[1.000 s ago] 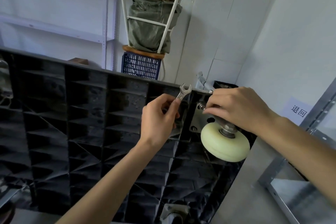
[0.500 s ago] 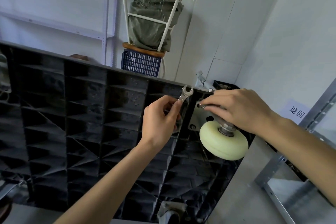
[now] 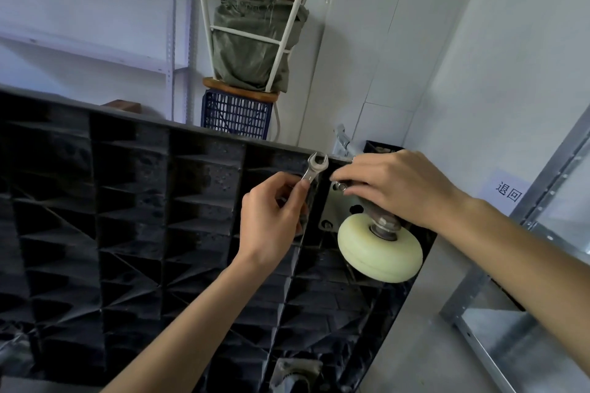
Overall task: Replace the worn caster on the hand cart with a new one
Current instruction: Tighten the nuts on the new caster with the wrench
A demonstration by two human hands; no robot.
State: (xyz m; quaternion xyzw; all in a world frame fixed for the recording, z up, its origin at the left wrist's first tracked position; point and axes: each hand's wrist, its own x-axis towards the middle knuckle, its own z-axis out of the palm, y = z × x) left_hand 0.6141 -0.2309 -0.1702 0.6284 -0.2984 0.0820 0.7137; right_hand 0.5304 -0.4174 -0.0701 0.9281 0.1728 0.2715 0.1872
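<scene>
The hand cart [image 3: 134,220] stands on its edge, its black ribbed underside facing me. At its upper right corner a caster with a cream wheel [image 3: 380,252] sits on a metal mounting plate [image 3: 332,210]. My left hand [image 3: 271,217] grips a small open-end wrench [image 3: 314,169], its jaw pointing up just left of the plate. My right hand [image 3: 396,188] reaches over the caster's fork, and its fingertips pinch a bolt [image 3: 341,186] at the top of the plate. Another caster [image 3: 295,375] shows at the bottom edge.
Behind the cart stand a white metal shelf [image 3: 172,41], a blue crate [image 3: 236,113] and an upturned stool holding a grey bag [image 3: 252,45]. A steel rack frame [image 3: 523,233] stands close on the right, with a paper label [image 3: 507,193] on the wall.
Both hands stay at the caster with only slight shifts. My right fingertips have worked at the bolt on the plate; my left hand keeps the wrench upright beside it.
</scene>
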